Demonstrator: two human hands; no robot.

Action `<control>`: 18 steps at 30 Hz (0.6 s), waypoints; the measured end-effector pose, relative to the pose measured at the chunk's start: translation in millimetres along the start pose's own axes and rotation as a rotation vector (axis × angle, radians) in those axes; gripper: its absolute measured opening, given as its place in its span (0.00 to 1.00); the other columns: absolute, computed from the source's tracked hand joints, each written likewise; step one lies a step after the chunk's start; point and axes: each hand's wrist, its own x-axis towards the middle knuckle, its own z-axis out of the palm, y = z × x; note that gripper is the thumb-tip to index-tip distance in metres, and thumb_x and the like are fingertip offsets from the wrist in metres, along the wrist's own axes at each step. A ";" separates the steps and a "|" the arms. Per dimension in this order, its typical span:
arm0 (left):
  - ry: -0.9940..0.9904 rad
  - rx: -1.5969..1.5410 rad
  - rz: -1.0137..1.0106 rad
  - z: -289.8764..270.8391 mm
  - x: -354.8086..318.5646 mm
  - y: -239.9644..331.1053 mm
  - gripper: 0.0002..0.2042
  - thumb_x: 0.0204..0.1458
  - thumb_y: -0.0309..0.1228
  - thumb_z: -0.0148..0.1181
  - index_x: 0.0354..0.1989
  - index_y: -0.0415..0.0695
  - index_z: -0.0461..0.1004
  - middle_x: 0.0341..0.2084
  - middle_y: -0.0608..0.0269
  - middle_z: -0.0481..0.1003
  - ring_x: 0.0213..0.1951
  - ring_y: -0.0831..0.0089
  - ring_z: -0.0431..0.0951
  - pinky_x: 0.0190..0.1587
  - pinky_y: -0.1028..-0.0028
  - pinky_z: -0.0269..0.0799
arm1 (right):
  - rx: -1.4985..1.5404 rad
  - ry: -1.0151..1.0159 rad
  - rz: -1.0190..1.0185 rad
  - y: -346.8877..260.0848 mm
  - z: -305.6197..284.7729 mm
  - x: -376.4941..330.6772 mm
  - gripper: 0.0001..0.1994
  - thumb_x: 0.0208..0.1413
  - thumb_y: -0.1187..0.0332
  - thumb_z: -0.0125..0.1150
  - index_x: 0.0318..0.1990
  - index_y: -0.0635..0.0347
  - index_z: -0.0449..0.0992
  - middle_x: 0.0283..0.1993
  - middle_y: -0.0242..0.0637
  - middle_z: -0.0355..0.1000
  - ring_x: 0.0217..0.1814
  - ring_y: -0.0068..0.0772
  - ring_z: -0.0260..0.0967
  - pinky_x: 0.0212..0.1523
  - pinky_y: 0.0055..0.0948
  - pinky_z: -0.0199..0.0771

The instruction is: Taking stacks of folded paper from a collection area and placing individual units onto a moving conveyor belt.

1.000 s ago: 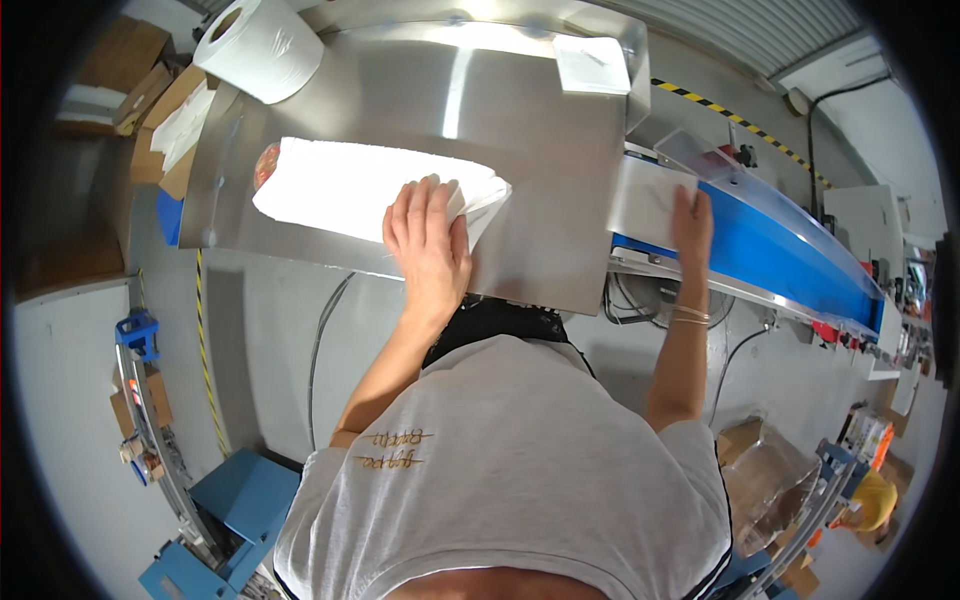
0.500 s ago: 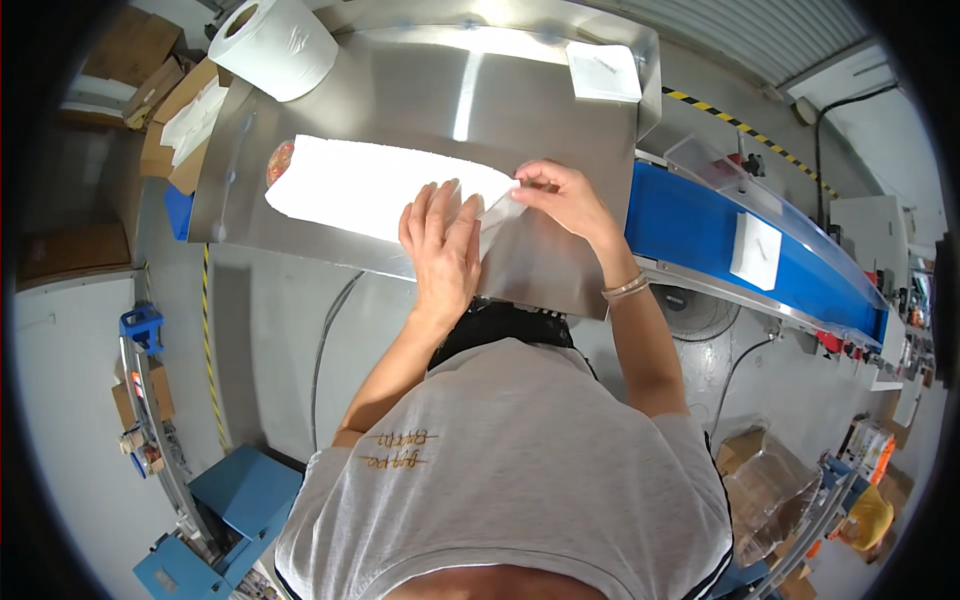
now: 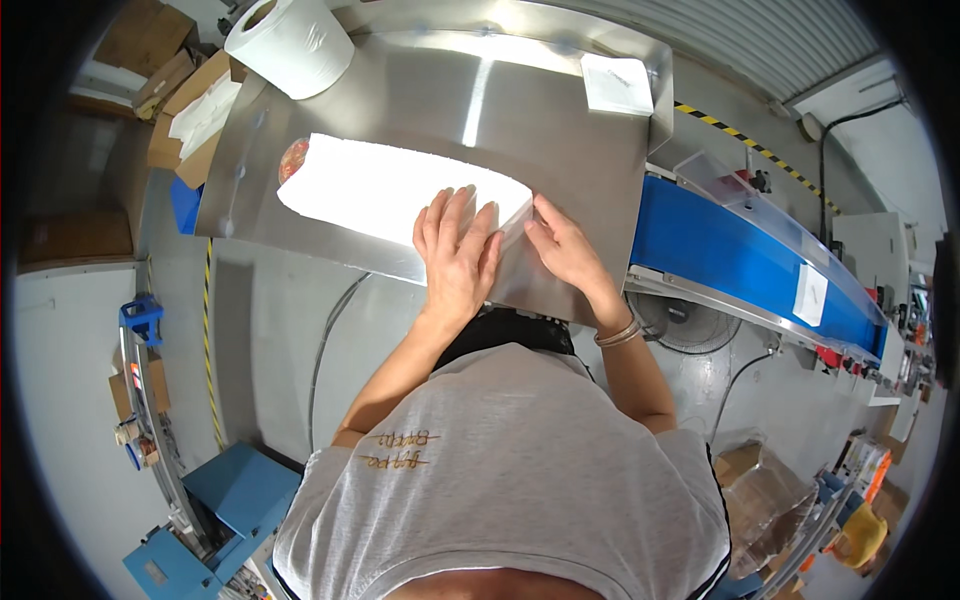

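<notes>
1. A long white bag (image 3: 390, 190) lies flat on the steel tabletop (image 3: 560, 130), running from that tabletop's left part toward its near edge.
2. The left hand (image 3: 458, 255) rests palm down on the near end of the white bag, fingers spread and stretched flat, not clamped on anything.
3. The right hand (image 3: 565, 250) sits just beside the left hand, on the side away from the bag's far end; its fingertips touch the bag's corner, and I cannot tell whether they pinch it or only press on it.
4. At the far end of the white bag something reddish (image 3: 293, 158) shows at the bag's mouth.
5. A roll of white paper (image 3: 290, 45) stands beyond the white bag, at the tabletop's far left corner.
6. A small white square packet (image 3: 617, 84) lies well apart from the white bag, near the tabletop's far right corner.
7. A blue conveyor belt (image 3: 740, 265) runs off from the tabletop's right edge, and a small white packet (image 3: 809, 291) lies on it, well away from the white bag.
8. Cardboard boxes (image 3: 185, 110) sit just off the tabletop's left edge.
</notes>
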 end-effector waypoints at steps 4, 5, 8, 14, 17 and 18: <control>-0.001 -0.004 0.010 0.9 -1.2 -1.1 0.16 0.47 0.26 0.65 0.46 0.45 0.78 0.56 0.54 0.67 0.60 0.50 0.62 0.60 0.55 0.54 | 0.005 0.018 -0.023 -6.6 -3.8 3.5 0.25 0.62 0.67 0.54 0.66 0.55 0.60 0.64 0.41 0.64 0.61 0.34 0.64 0.57 0.33 0.67; 0.004 -0.003 0.021 1.7 -2.0 -1.5 0.16 0.46 0.25 0.64 0.46 0.46 0.79 0.56 0.54 0.67 0.60 0.50 0.62 0.60 0.54 0.54 | 0.003 0.021 -0.033 -15.7 -8.1 3.1 0.25 0.60 0.67 0.57 0.64 0.54 0.62 0.64 0.40 0.63 0.62 0.34 0.63 0.57 0.33 0.68; -0.018 0.011 0.048 1.6 -6.5 -3.3 0.15 0.46 0.24 0.64 0.44 0.49 0.80 0.57 0.55 0.67 0.61 0.50 0.61 0.61 0.52 0.53 | -0.029 -0.024 -0.092 -16.1 -21.4 8.9 0.26 0.55 0.67 0.63 0.62 0.53 0.65 0.64 0.37 0.63 0.63 0.34 0.61 0.57 0.33 0.68; -0.046 -0.062 0.019 -5.5 -2.5 3.1 0.13 0.44 0.24 0.64 0.41 0.51 0.80 0.60 0.55 0.64 0.63 0.49 0.57 0.63 0.48 0.45 | -0.051 -0.148 -0.195 -2.8 -37.5 13.5 0.24 0.50 0.68 0.68 0.56 0.51 0.70 0.62 0.33 0.64 0.63 0.34 0.60 0.58 0.33 0.65; -0.056 -0.071 0.036 -4.9 -3.6 -1.5 0.12 0.44 0.25 0.64 0.39 0.52 0.81 0.60 0.55 0.63 0.64 0.48 0.56 0.63 0.48 0.44 | 0.029 -0.148 -0.096 -12.8 -39.4 0.8 0.21 0.49 0.66 0.68 0.52 0.50 0.72 0.62 0.32 0.64 0.62 0.35 0.61 0.56 0.33 0.66; -0.053 -0.058 0.054 -4.1 -4.8 -1.8 0.11 0.44 0.26 0.64 0.39 0.52 0.81 0.60 0.55 0.63 0.64 0.49 0.56 0.63 0.48 0.44 | 0.112 -0.162 -0.017 -15.8 -38.8 -3.3 0.19 0.49 0.66 0.69 0.50 0.51 0.73 0.62 0.32 0.63 0.62 0.35 0.61 0.56 0.33 0.66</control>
